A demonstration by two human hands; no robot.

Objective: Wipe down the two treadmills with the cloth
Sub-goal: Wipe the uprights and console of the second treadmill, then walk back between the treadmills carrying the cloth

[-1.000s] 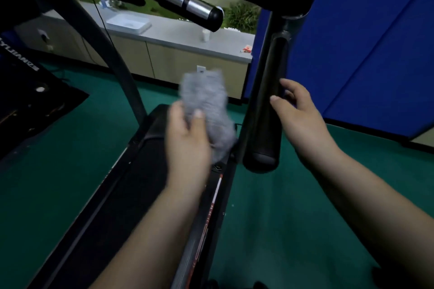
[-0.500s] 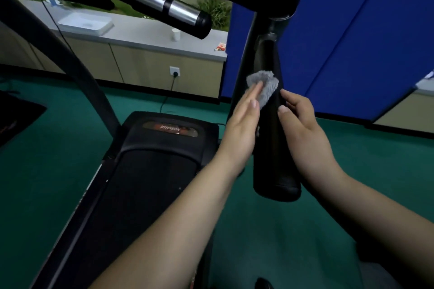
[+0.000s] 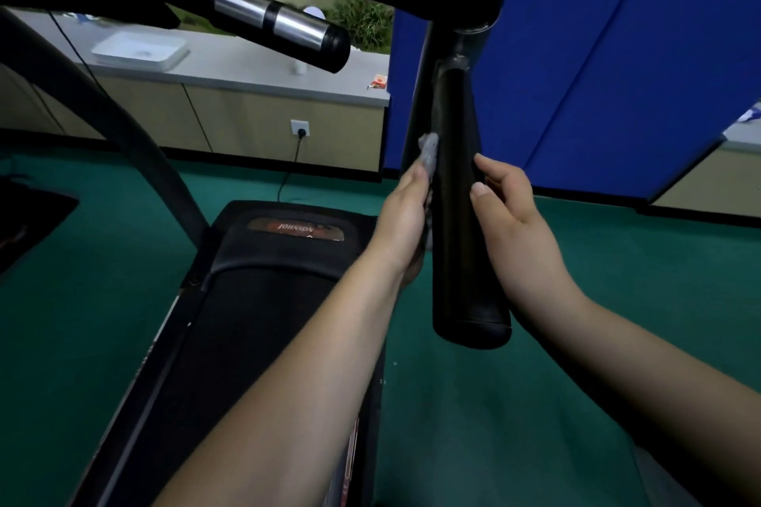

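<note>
Grey cloth bunched against the black treadmill handrail, mostly hidden.

Green floor; black treadmill stands on it.
</note>
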